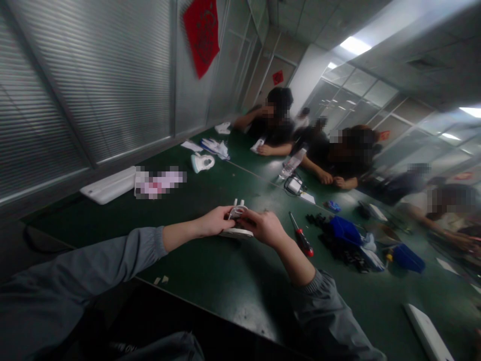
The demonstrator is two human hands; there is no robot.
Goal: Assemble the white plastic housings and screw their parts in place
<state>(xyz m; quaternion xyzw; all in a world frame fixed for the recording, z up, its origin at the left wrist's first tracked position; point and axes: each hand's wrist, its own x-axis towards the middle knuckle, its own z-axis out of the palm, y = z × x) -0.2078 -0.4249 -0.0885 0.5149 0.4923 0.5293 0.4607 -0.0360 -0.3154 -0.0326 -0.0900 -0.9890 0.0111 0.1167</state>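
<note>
Over the green table (203, 281), my two hands meet at a small white device with a flat, rounded base (236, 232). A loop of white cord (237, 212) is bundled on top of it, and two short white prongs stick up behind. My left hand (215, 221) is closed on the device's left side. From the right, my right hand (266, 226) is closed, its fingers pinching at the cord bundle. Both hands partly hide the device, so its exact kind is unclear. A red-and-black screwdriver (305, 241) lies just right of my right hand.
Blue bins (344, 229) with black parts stand at the right. Beyond are a clear bottle (293, 163), a white adapter (295, 185) and a white iron-shaped item (203, 163). A long white case (108, 188) lies left. Several people sit across the table.
</note>
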